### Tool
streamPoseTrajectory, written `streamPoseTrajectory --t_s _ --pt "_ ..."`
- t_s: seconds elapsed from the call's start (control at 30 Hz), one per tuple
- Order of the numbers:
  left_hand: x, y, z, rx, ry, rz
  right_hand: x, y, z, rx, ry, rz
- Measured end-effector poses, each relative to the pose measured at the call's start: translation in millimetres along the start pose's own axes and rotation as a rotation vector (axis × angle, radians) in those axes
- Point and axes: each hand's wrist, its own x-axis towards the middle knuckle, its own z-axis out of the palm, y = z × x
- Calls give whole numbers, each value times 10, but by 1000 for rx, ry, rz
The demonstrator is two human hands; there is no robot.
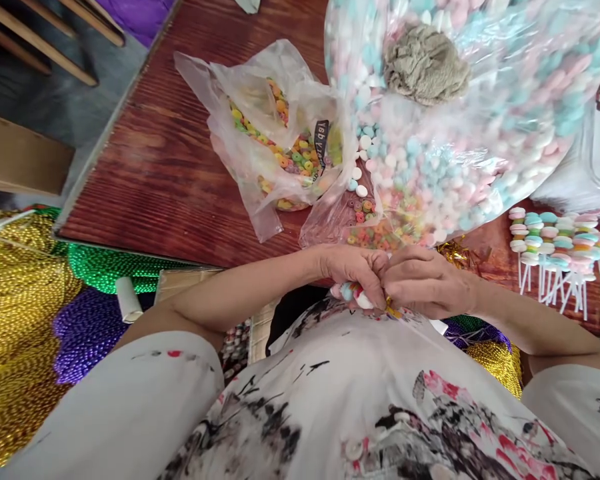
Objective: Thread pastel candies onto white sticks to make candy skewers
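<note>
Close to my body, at the table's near edge, both hands meet. My left hand is closed around a candy skewer, whose pink, blue and white pieces stick out below the fingers. Pinched together, the fingers of my right hand are at a thin golden tie beside the skewer's end. The fingers partly hide the tie and the skewer. Finished-looking candy skewers with white sticks lie in a bunch on the table to the right.
On the red-brown wooden table lie an open bag of coloured candy rings and a large clear bag of pastel candies. A crumpled grey-brown cloth rests on the large bag. Gold bead strands hang at the left.
</note>
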Motion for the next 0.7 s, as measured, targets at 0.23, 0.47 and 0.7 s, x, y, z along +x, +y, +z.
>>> streamPoseTrajectory --t_s 0.23,0.47,0.7 --pt "2 -9 42 48 -35 -1 135 -1 -99 96 -137 23" --pt "-15 -77 27 104 -92 -11 113 -108 -24 -140 -224 -121" --pt "-134 -208 -130 297 372 134 108 -169 91 -340 -272 -64"
